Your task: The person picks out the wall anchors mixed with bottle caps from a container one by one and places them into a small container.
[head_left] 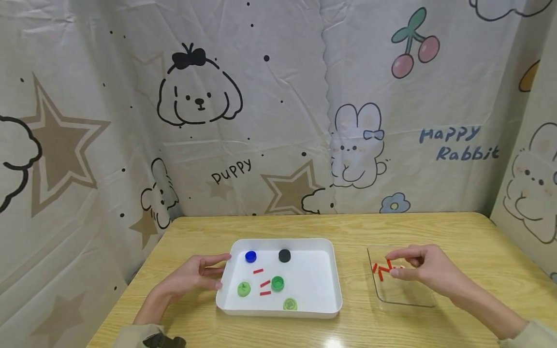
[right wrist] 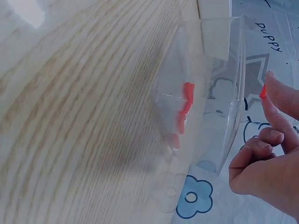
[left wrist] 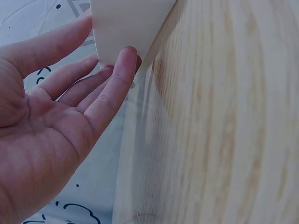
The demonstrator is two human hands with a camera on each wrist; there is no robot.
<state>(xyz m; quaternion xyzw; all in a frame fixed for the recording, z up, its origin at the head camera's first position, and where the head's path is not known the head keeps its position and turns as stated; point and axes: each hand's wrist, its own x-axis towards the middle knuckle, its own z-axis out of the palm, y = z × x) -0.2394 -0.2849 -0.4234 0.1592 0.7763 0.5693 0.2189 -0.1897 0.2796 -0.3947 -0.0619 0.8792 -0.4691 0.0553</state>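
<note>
My left hand [head_left: 187, 278] is at the left end of a shallow white tray [head_left: 315, 275], its fairly straight fingers touching the outer wall [left wrist: 122, 28] and rim. Over a clear plastic box [head_left: 406, 304] on the right, my right hand [head_left: 428, 268] pinches a small red stick [right wrist: 263, 91] between thumb and index finger, above the box's rim. Several more red sticks [right wrist: 187, 98] lie inside the box. Three red sticks [head_left: 265, 283] lie in the tray among a blue cap [head_left: 250, 256], a black cap [head_left: 285, 255], a green cap [head_left: 277, 283] and two light green discs [head_left: 243, 289].
Both containers stand on a light wood-grain table [head_left: 354, 328], with a strip of tabletop between them. A pale printed curtain [head_left: 287, 121] hangs behind the table and along its sides. A black strap [head_left: 163, 340] sits on the left sleeve.
</note>
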